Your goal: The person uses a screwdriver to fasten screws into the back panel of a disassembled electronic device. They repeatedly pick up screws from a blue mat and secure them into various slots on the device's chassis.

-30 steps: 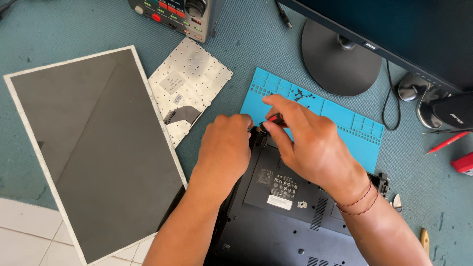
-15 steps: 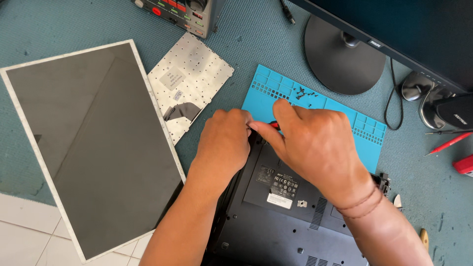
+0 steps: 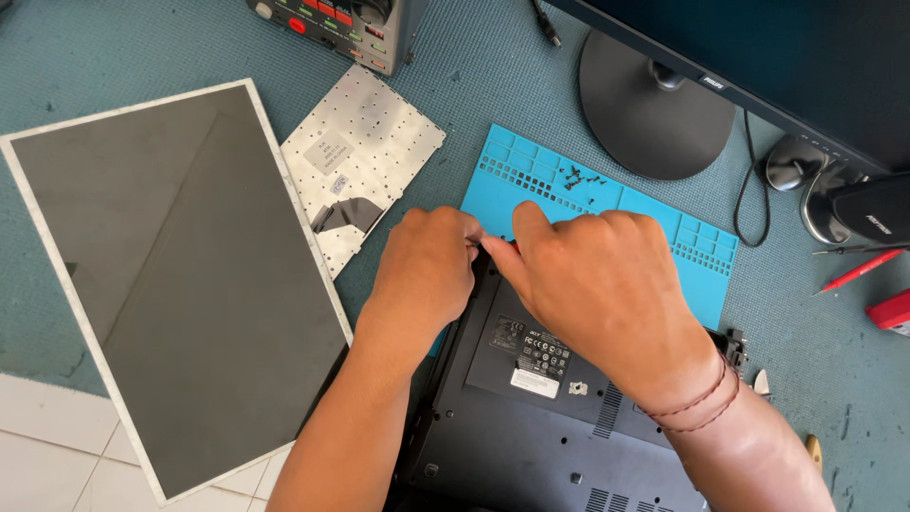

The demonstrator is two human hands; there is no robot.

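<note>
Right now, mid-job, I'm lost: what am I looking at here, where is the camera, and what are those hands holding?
There is one view, from a camera worn on the person's head, looking down at a teal work surface. No machine: two bare hands. The left hand and the right hand meet at the far corner of a black laptop base lying bottom up. Between the fingertips a bit of a small red tool shows; what grips it is hidden. Under the laptop lies a blue mat with tiny screws in a compartment. To the left lie a removed screen panel and a keyboard, face down. A monitor stand is behind.
</note>
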